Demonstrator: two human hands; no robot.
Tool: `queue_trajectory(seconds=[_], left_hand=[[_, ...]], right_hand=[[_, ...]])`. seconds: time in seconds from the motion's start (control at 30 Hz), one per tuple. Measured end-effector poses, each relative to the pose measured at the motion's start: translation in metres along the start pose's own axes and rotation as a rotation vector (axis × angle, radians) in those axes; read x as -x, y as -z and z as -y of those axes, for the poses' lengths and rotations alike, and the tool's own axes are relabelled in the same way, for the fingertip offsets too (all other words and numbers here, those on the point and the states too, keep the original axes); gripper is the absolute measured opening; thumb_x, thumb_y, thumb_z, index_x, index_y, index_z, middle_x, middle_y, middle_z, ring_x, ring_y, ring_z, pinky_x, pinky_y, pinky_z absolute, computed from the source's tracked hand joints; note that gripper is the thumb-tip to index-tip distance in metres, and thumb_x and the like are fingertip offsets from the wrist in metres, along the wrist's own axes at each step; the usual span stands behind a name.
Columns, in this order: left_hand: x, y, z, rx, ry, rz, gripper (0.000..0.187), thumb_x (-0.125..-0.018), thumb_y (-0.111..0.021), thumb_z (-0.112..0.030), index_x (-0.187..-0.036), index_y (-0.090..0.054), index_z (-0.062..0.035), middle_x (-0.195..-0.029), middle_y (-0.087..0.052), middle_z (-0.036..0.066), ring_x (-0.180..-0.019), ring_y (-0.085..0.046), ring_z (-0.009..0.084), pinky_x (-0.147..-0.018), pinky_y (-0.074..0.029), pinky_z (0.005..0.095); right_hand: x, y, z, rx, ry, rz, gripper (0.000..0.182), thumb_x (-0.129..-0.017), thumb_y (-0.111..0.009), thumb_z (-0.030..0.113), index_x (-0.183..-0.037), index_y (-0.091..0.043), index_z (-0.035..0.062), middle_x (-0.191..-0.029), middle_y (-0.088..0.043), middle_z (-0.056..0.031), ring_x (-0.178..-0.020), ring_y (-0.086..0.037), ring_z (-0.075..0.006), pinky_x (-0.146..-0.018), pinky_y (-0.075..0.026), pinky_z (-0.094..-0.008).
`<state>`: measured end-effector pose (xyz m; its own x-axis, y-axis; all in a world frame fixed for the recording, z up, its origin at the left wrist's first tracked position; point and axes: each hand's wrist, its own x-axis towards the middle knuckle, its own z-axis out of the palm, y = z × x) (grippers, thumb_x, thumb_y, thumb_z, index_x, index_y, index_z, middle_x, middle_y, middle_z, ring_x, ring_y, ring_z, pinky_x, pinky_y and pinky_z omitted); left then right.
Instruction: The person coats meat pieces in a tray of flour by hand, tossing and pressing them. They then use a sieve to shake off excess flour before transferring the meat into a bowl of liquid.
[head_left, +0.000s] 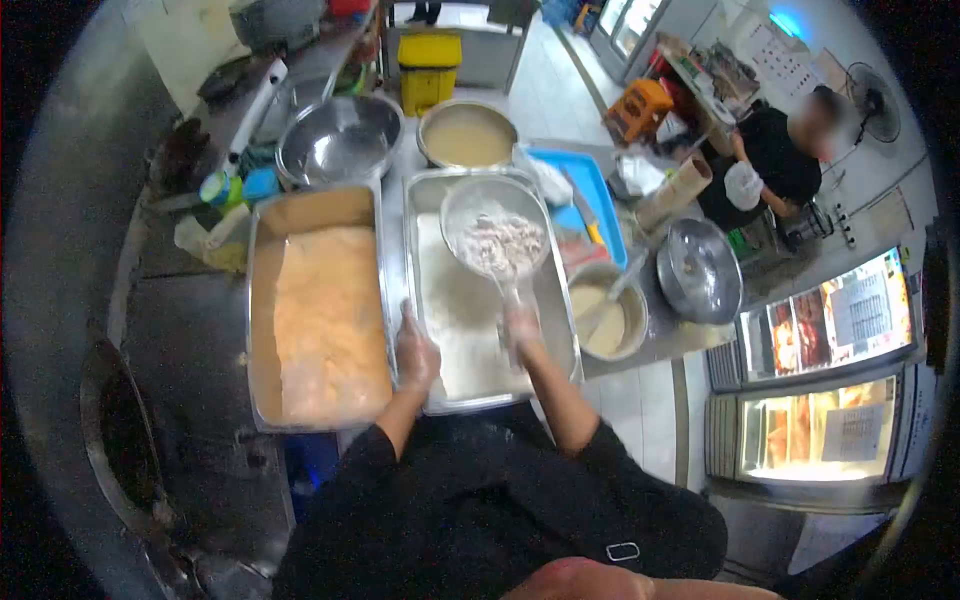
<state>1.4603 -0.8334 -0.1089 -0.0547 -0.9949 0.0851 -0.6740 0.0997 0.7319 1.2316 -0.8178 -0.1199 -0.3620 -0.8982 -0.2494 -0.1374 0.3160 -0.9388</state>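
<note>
My right hand is closed around the handle of a round mesh strainer. Floury, whitish pieces lie in the strainer's bowl. Beneath it is a deep metal tray with white powder spread over its bottom. My left hand is at the left rim of this tray, its fingers stretched forward and somewhat blurred. To the left stands a second metal tray, holding a pale orange, powdery mass.
Behind the trays are a large metal bowl and a bowl of beige liquid. On the right are a blue tray with a knife, a batter pot and another metal bowl. A person in black works farther right.
</note>
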Motion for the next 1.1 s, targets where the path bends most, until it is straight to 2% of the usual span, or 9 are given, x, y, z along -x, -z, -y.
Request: queue_trajectory(seconds=[0.13, 0.3, 0.43, 0.5, 0.63, 0.73, 0.87, 1.0, 1.1], left_hand=[[0.007, 0.0, -0.003, 0.027, 0.01, 0.026, 0.074, -0.081, -0.043, 0.009, -0.15, -0.018, 0.0021, -0.123, -0.052, 0.039, -0.108, -0.056, 0.0486, -0.093, -0.045, 0.052], [0.007, 0.012, -0.011, 0.052, 0.013, 0.014, 0.071, -0.081, -0.041, 0.01, -0.148, -0.02, 0.0044, -0.123, -0.052, 0.036, -0.11, -0.054, 0.05, -0.096, -0.045, 0.0496], [0.009, -0.003, 0.008, 0.145, -0.103, -0.086, 0.07, -0.08, -0.042, 0.009, -0.148, -0.023, 0.0046, -0.127, -0.049, 0.035, -0.119, -0.049, 0.0478, -0.104, -0.04, 0.0475], [0.002, -0.009, 0.009, 0.196, -0.027, -0.091, 0.07, -0.08, -0.042, 0.009, -0.147, -0.024, 0.0052, -0.133, -0.046, 0.034, -0.121, -0.047, 0.0474, -0.106, -0.037, 0.0489], [0.004, 0.002, 0.003, 0.218, 0.025, -0.013, 0.071, -0.079, -0.042, 0.009, -0.147, -0.024, 0.0056, -0.138, -0.044, 0.032, -0.129, -0.042, 0.0459, -0.111, -0.032, 0.0476], [0.006, -0.007, 0.008, 0.08, -0.066, -0.18, 0.071, -0.082, -0.041, 0.01, -0.15, -0.023, -0.0018, -0.119, -0.054, 0.034, -0.106, -0.056, 0.0477, -0.093, -0.046, 0.0496], [0.005, -0.002, 0.004, 0.185, -0.108, -0.168, 0.079, -0.079, -0.046, 0.01, -0.152, -0.018, -0.002, -0.123, -0.053, 0.034, -0.108, -0.056, 0.0458, -0.095, -0.046, 0.0489], [0.006, -0.004, 0.005, 0.05, 0.13, 0.021, 0.079, -0.077, -0.046, 0.011, -0.151, -0.022, -0.0016, -0.127, -0.049, 0.037, -0.119, -0.05, 0.048, -0.104, -0.04, 0.0492], [0.005, -0.012, 0.012, 0.155, 0.045, -0.066, 0.081, -0.077, -0.049, 0.009, -0.152, -0.022, -0.0045, -0.114, -0.054, 0.039, -0.11, -0.055, 0.0509, -0.099, -0.042, 0.0528]], right_hand=[[0.017, 0.005, -0.011, 0.122, -0.327, -0.016, 0.054, -0.094, -0.05, 0.06, -0.095, -0.063, 0.007, -0.07, -0.056, -0.0044, -0.055, -0.051, -0.0169, -0.049, -0.042, -0.0361], [0.021, -0.001, -0.003, 0.207, 0.114, 0.076, 0.046, -0.096, -0.051, 0.053, -0.094, -0.063, 0.009, -0.066, -0.055, -0.0034, -0.053, -0.053, -0.0177, -0.048, -0.043, -0.0363], [0.058, 0.006, 0.118, -0.228, -0.538, 0.2, 0.043, -0.096, -0.052, 0.052, -0.078, -0.052, 0.0132, -0.061, -0.047, 0.0003, -0.047, -0.044, -0.0129, -0.042, -0.036, -0.0303], [0.03, -0.016, 0.092, 0.081, -0.527, -0.079, 0.054, -0.094, -0.05, 0.062, -0.076, -0.052, 0.012, -0.058, -0.046, 0.0006, -0.044, -0.044, -0.013, -0.04, -0.036, -0.0294], [0.011, -0.025, 0.058, -0.179, -0.28, 0.038, 0.047, -0.096, -0.049, 0.057, -0.071, -0.045, 0.0177, -0.054, -0.041, 0.0042, -0.039, -0.038, -0.0114, -0.036, -0.03, -0.0294], [0.04, -0.017, 0.091, -0.068, -0.575, -0.016, 0.041, -0.098, -0.049, 0.051, -0.074, -0.046, 0.0173, -0.057, -0.042, 0.0045, -0.042, -0.038, -0.0112, -0.038, -0.031, -0.0291], [0.007, -0.023, 0.073, -0.2, -0.242, 0.112, 0.043, -0.096, -0.049, 0.057, -0.081, -0.047, 0.0158, -0.056, -0.036, 0.0049, -0.042, -0.036, -0.0116, -0.038, -0.03, -0.0292], [0.046, -0.024, 0.118, -0.16, -0.577, -0.002, 0.037, -0.098, -0.048, 0.05, -0.082, -0.046, 0.0162, -0.056, -0.037, 0.0047, -0.042, -0.036, -0.0118, -0.038, -0.029, -0.0288], [0.008, -0.013, 0.083, -0.263, -0.369, 0.073, 0.04, -0.097, -0.046, 0.054, -0.08, -0.044, 0.0173, -0.052, -0.034, 0.005, -0.04, -0.036, -0.0115, -0.038, -0.029, -0.0287]])
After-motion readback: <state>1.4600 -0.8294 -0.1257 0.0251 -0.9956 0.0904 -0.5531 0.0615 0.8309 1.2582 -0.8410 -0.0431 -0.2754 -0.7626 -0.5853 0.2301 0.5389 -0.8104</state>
